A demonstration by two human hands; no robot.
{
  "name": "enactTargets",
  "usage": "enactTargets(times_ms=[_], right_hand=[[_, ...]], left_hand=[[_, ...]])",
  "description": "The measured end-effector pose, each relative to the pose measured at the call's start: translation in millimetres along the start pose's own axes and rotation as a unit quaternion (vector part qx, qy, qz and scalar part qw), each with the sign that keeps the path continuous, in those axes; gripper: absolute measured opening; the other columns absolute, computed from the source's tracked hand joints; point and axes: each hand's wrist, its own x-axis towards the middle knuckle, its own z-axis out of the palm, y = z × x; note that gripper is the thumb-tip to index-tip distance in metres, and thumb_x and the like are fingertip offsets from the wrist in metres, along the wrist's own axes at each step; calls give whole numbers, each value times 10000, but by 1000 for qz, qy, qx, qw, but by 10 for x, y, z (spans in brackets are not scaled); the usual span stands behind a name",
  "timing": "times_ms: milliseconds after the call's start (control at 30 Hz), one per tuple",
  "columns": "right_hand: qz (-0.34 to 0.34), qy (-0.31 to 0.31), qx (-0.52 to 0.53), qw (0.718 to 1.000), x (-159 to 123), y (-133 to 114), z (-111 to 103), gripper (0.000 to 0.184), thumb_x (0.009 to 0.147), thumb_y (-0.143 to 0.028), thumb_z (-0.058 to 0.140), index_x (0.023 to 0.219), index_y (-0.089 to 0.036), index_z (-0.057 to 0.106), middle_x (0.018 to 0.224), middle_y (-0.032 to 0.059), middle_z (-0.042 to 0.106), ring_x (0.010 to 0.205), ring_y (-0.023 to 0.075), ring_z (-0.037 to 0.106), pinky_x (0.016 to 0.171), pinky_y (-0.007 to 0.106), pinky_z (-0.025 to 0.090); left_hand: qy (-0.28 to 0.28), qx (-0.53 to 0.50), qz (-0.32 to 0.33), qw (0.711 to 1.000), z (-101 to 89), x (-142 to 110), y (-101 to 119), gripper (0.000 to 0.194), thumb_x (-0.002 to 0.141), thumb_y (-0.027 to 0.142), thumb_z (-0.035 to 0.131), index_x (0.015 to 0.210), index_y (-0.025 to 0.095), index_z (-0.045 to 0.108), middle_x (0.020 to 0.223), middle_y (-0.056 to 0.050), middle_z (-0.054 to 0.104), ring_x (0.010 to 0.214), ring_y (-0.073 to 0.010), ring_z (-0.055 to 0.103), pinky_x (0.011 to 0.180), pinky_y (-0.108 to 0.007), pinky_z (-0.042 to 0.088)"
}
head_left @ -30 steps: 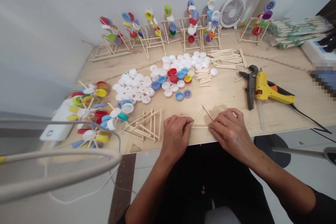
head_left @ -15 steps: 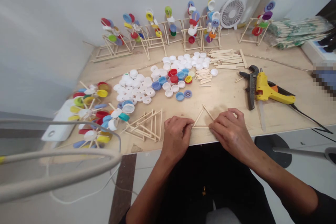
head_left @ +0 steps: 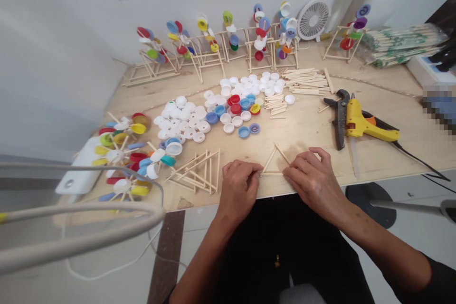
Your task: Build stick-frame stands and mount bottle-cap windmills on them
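Observation:
A triangle of wooden sticks (head_left: 272, 173) lies flat near the table's front edge, its tip pointing away from me. My left hand (head_left: 239, 181) pinches its left corner between thumb and forefinger. At the right corner, the closed fingers of my right hand (head_left: 310, 175) grip the sticks and hide that joint. Left of my left hand rests a loose stack of stick triangles (head_left: 195, 171). Off to the right, a yellow hot glue gun (head_left: 366, 126) lies on its side, beside a black clamp-like tool (head_left: 341, 118).
White bottle caps (head_left: 183, 118) and coloured caps (head_left: 235, 108) cover the table's middle, near short sticks (head_left: 274, 104) and longer sticks (head_left: 306, 80). Cap wheels (head_left: 123, 156) crowd the left. Stick stands with cap wheels (head_left: 261, 42) and a small fan (head_left: 313, 19) line the wall. A cable (head_left: 107, 213) loops at front left.
Both hands keep their hold on the triangle's corners, and the sticks stay in place. Only the camera view has shifted very slightly.

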Motion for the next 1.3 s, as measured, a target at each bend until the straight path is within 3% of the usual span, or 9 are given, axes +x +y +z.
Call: enactTargets(times_ms=[333,600,900,1167,1300], right_hand=[[2,-4,-5,1000,-4,-1,13,208,847,-67,501,790,-198,652,738,10,626,858,165,522,961,431,282],[1,0,-5,1000,-2,1,12,205,847,-70,503,807,-207,651,735,6,621,868,164,529,973,427,270],[4,2,1,1000,5,-17,7,201,858,-82,499,795,-197,652,731,7,613,856,161,525,976,416,262],[32,45,58,997,-137,232,-120,97,864,-200,554,918,-207,634,880,33,669,907,189,550,934,424,298],[50,30,71,996,-265,302,-123,136,859,-220,572,986,-211,617,924,41,670,944,203,556,926,421,309]], left_hand=[[1,26,26,999,-10,-20,32,172,813,108,507,855,216,633,826,-14,650,861,-193,559,855,-392,393],[38,90,104,990,141,-6,93,107,819,176,575,866,218,661,904,-58,626,923,-230,516,864,-428,373],[35,92,118,988,229,26,69,103,829,175,580,799,227,664,945,-51,633,999,-245,485,907,-435,341],[36,66,113,991,231,34,57,115,833,172,577,782,227,663,933,-44,635,993,-237,488,915,-432,337],[39,62,119,990,225,39,58,121,824,153,580,762,218,661,927,-48,635,979,-236,490,916,-431,337]])
